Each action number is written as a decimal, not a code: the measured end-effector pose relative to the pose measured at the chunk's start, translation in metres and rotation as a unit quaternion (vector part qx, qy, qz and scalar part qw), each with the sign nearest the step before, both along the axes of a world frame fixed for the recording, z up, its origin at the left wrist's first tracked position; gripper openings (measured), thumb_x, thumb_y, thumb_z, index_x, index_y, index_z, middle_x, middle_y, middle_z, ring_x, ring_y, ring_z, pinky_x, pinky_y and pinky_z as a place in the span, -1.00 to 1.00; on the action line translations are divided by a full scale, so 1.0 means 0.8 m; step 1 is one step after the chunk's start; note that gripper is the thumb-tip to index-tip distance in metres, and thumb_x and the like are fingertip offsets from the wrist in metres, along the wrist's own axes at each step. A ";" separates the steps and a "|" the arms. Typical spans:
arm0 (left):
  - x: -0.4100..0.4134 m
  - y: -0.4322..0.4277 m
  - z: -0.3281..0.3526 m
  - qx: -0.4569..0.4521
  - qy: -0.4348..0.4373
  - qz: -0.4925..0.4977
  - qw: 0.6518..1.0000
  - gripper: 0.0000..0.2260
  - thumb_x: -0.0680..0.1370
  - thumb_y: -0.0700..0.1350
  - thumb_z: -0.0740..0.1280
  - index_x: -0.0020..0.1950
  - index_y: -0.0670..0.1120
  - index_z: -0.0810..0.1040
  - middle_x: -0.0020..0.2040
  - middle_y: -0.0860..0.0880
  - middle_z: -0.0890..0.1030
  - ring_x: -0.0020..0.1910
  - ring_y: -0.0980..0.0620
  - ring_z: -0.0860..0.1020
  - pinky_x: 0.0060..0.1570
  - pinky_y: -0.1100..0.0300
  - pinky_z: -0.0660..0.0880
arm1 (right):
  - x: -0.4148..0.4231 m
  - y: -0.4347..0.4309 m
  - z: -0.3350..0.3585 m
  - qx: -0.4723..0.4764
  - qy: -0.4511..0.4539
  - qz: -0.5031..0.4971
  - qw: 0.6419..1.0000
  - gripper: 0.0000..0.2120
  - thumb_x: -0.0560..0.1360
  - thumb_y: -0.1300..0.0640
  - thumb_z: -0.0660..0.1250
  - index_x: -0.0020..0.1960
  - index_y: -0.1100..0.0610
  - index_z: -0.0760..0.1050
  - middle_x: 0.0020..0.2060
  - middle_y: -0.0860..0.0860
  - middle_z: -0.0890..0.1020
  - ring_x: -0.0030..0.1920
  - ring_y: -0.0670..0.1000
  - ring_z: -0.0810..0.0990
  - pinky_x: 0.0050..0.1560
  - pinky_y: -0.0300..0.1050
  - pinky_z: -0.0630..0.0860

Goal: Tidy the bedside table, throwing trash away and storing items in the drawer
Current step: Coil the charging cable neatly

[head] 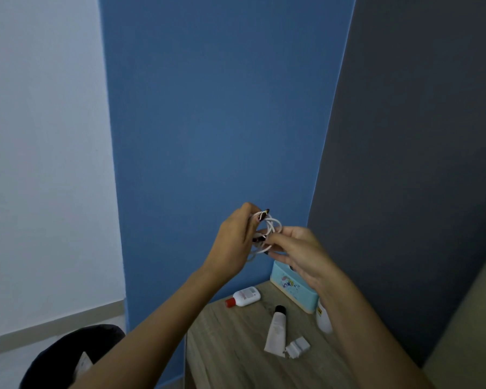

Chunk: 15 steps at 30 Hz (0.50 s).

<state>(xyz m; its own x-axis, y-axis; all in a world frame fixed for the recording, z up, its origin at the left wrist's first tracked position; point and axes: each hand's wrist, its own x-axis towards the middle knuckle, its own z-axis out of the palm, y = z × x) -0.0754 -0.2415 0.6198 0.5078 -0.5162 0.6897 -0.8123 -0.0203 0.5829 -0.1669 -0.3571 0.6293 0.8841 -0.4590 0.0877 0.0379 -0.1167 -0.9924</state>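
Just right of centre, a left hand (pixel 233 242) and a right hand (pixel 298 248) are gripping a coiled white cable (pixel 272 223) in mid-air, fingers curling round its loops. Below, at lower right, a bedside table (pixel 222 346) is holding a tube (pixel 277 329), a red-capped bottle (pixel 244 297) and a charger plug (pixel 298 346).

Pale wood-grain bedside tabletop (pixel 230 341), matt. Thin white rubbery coiled cable (pixel 272 224), smooth. Small white plastic bottle with red cap (pixel 244 296), slightly glossy.
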 end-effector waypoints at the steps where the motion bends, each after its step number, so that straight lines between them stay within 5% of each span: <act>1: 0.002 0.000 -0.003 0.006 -0.009 0.014 1.000 -0.80 0.66 -0.07 0.10 0.03 -0.13 0.46 -0.14 -0.04 0.55 -0.25 0.14 0.46 -0.26 0.37 0.36 | 0.000 0.000 0.000 -0.004 0.000 -0.001 1.000 -0.86 0.47 0.26 0.33 -0.09 0.17 0.68 -0.11 0.13 0.72 0.01 0.02 0.69 0.14 -0.12 0.55; 7: 0.011 -0.001 -0.016 0.024 -0.039 0.051 0.998 -0.76 0.66 0.02 0.05 -0.06 -0.04 0.42 -0.16 0.00 0.54 -0.19 0.01 0.51 -0.14 0.02 0.46 | -0.001 0.005 0.000 0.093 -0.036 0.028 0.995 -0.77 0.45 0.34 0.25 -0.20 0.15 0.66 -0.22 0.03 0.70 -0.11 -0.04 0.63 0.13 -0.02 0.50; 11: 0.008 -0.004 -0.010 0.035 -0.010 0.042 0.998 -0.78 0.66 -0.01 0.08 -0.09 -0.06 0.41 -0.19 0.01 0.53 -0.28 0.13 0.47 -0.26 0.36 0.39 | 0.000 0.010 -0.007 0.279 -0.079 0.103 0.951 -0.79 0.32 0.27 0.17 -0.28 0.16 0.59 -0.27 0.07 0.59 -0.06 0.06 0.56 0.23 0.16 0.40; 15: 0.016 -0.002 0.000 0.034 0.071 0.020 0.997 -0.76 0.65 -0.05 0.13 -0.09 -0.14 0.47 -0.27 0.00 0.53 -0.38 0.18 0.44 -0.33 0.40 0.39 | -0.003 0.014 -0.009 0.207 -0.079 0.162 0.962 -0.71 0.38 0.24 0.29 0.10 0.20 0.54 -0.16 0.07 0.61 0.05 0.06 0.58 0.31 0.24 0.37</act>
<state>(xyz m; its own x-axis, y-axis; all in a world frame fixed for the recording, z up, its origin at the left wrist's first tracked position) -0.0625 -0.2434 0.6201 0.6187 -0.5362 0.5742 -0.7201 -0.0948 0.6874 -0.1689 -0.3459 0.6219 0.9771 -0.1867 0.1023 0.1605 0.3302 -0.9302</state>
